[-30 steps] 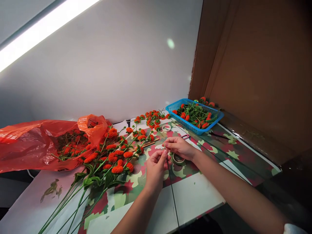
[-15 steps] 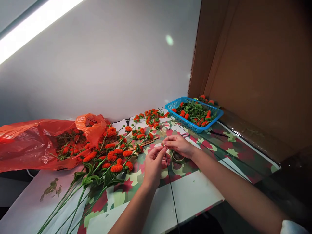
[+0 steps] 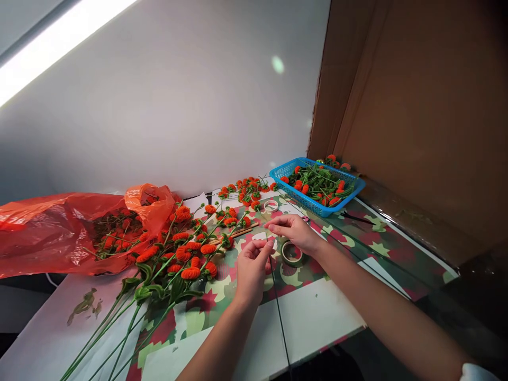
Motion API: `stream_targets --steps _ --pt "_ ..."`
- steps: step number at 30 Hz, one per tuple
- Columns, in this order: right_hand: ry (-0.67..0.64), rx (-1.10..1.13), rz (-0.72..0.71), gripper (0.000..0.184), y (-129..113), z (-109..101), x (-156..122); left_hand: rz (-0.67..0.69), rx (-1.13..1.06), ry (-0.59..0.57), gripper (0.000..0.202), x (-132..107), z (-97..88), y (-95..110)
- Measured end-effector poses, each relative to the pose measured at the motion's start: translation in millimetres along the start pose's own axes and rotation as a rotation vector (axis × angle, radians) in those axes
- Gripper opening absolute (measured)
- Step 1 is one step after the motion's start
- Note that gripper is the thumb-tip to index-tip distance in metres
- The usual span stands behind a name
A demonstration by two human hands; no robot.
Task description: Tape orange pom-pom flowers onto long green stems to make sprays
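My left hand [image 3: 252,264] is closed, pinching the upper end of a long thin dark stem wire [image 3: 281,317] between thumb and fingers. The wire runs down past the table's front edge. Just above and to the right, my right hand [image 3: 294,233] has thumb and fingertips pressed together; what they hold, if anything, is too small to make out. Below that hand a roll of dark green tape [image 3: 291,263] lies on the patterned table cover. Left of my hands lies a bunch of orange fuzzy flowers [image 3: 191,273] with green leaves and long stems.
A red plastic bag [image 3: 59,227] with more orange flowers lies at the left. At the back right stands a blue basket [image 3: 326,210] of green stems and flowers. A white tape ring [image 3: 271,206], thin brown sticks [image 3: 245,229] and loose flowers [image 3: 250,191] lie behind my hands.
My right hand has moved slightly up and away from my left fingertips, uncovering more of the green tape roll. My left hand keeps its pinch on the wire.
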State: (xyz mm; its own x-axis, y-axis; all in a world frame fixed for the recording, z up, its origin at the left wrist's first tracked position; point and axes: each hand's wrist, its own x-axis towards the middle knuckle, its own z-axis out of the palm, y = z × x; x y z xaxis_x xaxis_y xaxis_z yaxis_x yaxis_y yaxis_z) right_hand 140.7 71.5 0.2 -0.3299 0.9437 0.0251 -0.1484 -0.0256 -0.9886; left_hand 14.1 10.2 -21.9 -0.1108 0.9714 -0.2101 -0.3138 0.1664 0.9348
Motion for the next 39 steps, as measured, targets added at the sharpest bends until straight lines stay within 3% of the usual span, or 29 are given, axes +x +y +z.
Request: stream_targets --steps 11,20,25,31,39 --pt "-0.032 -0.059 -0.03 0.019 1 -2 -1 0.073 -0.154 0.015 0.039 5 -1.0 -5" --pt "-0.141 -0.338 -0.092 0.025 -8 -3 -4 0.016 -0.214 0.04 0.034 -2 2.4 7" --pt "-0.12 -0.441 -0.15 0.022 -4 -4 -2 0.004 -0.169 0.096 0.035 0 -2.1 6" --pt "-0.095 -0.354 -0.142 0.021 0 -3 -2 0.009 -0.148 0.128 0.034 2 -4.1 6" --pt "-0.093 -0.169 -0.115 0.024 -2 -5 -2 -0.062 -0.101 0.079 0.04 2 -1.2 3"
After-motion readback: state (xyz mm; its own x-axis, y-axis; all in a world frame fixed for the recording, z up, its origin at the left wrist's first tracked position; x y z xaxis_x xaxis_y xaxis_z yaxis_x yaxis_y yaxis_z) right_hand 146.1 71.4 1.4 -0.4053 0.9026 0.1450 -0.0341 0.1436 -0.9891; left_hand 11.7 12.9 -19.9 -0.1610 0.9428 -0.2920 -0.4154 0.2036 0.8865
